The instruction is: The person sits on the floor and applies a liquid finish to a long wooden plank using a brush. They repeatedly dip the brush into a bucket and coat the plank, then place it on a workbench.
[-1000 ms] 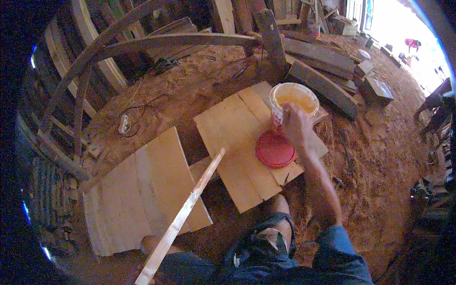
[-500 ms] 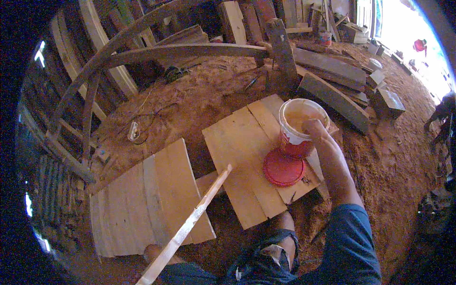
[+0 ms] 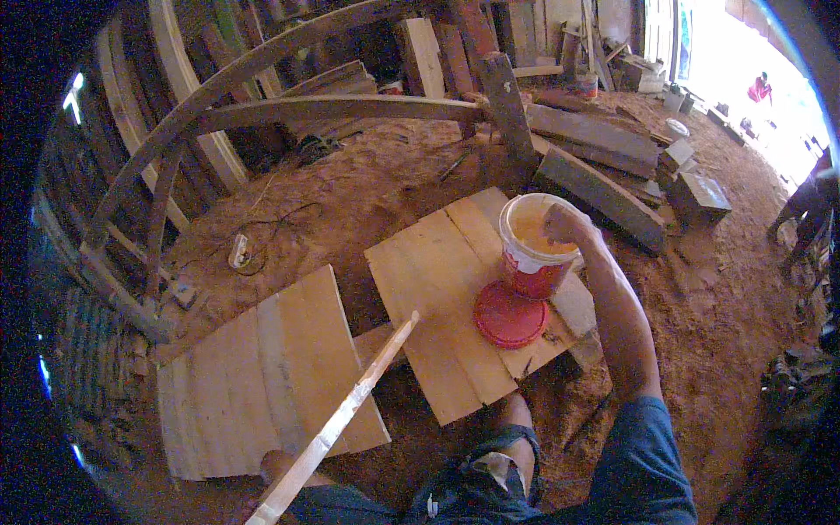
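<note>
My right hand (image 3: pixel 567 226) reaches over the rim into the mouth of a white and red plastic bucket (image 3: pixel 535 273). Its fingertips are hidden inside, so whether they grip anything does not show. Beside the bucket's base lies a round red lid (image 3: pixel 511 315). Both rest on a panel of joined boards (image 3: pixel 437 289). A long, thin wooden strip (image 3: pixel 341 420) slants up from the lower left, its far end over that panel's near left side. My left hand does not show; the strip's near end runs out at the lower edge.
A second board panel (image 3: pixel 262 376) lies to the left, with a gap between the two. Curved timber frame pieces (image 3: pixel 341 108) arch behind. Thick beams (image 3: pixel 604 197) and blocks (image 3: pixel 700 197) lie at the back right. A white power strip (image 3: pixel 239 252) and cable lie on the reddish ground.
My right hand has moved from the bucket's right rim further into its mouth. The whole view has shifted slightly; the strip, lid and panels keep their places.
</note>
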The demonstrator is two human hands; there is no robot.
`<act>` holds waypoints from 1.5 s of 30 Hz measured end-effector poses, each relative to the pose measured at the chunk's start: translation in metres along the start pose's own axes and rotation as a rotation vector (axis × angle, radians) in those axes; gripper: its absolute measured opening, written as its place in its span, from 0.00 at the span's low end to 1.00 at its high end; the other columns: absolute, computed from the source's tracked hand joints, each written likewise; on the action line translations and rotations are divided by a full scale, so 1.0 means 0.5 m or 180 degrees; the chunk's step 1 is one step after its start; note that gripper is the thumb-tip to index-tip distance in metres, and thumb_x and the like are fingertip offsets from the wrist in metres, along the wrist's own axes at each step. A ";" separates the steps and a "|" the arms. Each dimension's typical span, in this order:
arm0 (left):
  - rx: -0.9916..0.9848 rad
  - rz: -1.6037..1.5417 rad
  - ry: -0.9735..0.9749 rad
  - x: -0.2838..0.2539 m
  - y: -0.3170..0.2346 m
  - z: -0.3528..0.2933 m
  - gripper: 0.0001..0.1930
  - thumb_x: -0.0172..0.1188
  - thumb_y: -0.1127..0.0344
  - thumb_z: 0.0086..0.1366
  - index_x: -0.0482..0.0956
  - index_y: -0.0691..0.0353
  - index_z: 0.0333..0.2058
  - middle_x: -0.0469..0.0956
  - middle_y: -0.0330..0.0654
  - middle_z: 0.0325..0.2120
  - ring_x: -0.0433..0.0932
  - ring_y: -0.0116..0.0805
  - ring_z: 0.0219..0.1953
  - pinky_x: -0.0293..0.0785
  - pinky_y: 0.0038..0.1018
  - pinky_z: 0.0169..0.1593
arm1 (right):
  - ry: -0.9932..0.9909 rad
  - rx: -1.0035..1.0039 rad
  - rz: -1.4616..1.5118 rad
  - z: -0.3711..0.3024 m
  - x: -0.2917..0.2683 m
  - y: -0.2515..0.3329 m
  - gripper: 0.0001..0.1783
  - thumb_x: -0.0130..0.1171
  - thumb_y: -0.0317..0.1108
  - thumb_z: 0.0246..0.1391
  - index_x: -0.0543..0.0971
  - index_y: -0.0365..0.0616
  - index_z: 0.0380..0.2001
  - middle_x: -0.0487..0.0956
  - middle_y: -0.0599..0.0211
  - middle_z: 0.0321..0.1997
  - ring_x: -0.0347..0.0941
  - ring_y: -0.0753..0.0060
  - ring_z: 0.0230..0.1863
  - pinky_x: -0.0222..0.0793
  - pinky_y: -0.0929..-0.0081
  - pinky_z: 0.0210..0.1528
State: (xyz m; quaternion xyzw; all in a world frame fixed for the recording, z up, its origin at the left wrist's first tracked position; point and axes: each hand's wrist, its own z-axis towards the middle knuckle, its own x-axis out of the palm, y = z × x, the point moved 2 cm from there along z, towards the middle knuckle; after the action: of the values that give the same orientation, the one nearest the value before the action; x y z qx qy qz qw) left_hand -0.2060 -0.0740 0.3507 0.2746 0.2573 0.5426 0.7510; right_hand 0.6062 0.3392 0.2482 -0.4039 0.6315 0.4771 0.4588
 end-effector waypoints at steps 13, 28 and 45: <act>-0.2277 -0.1679 0.0974 0.080 -0.010 0.215 0.19 0.65 0.54 0.64 0.82 0.70 0.36 0.77 0.45 0.23 0.74 0.33 0.20 0.71 0.26 0.22 | -0.2405 -0.0144 0.0874 -0.297 -0.109 0.127 0.17 0.54 0.45 0.62 0.83 0.43 0.32 0.81 0.48 0.30 0.79 0.44 0.33 0.73 0.53 0.36; -0.4182 -0.2065 0.1723 0.055 -0.047 0.291 0.23 0.64 0.50 0.64 0.83 0.70 0.41 0.82 0.46 0.33 0.79 0.32 0.28 0.73 0.26 0.30 | 0.0127 0.0300 0.5207 -0.508 0.312 0.556 0.14 0.53 0.43 0.67 0.79 0.44 0.37 0.63 0.82 0.23 0.56 0.87 0.22 0.52 0.84 0.24; -0.4971 -0.2152 0.1902 0.012 -0.045 0.253 0.23 0.65 0.49 0.63 0.82 0.67 0.43 0.83 0.51 0.35 0.82 0.45 0.36 0.78 0.38 0.39 | -0.0763 -0.0187 0.4392 -0.591 0.276 0.592 0.19 0.57 0.44 0.65 0.82 0.36 0.39 0.75 0.78 0.23 0.64 0.84 0.24 0.59 0.79 0.26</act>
State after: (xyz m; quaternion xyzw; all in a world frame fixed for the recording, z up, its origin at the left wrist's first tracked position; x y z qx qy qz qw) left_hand -0.1024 -0.0908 0.4254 -0.5564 0.0668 0.3619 0.7450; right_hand 0.2333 0.1065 0.2202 0.1324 0.6756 0.7174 0.1066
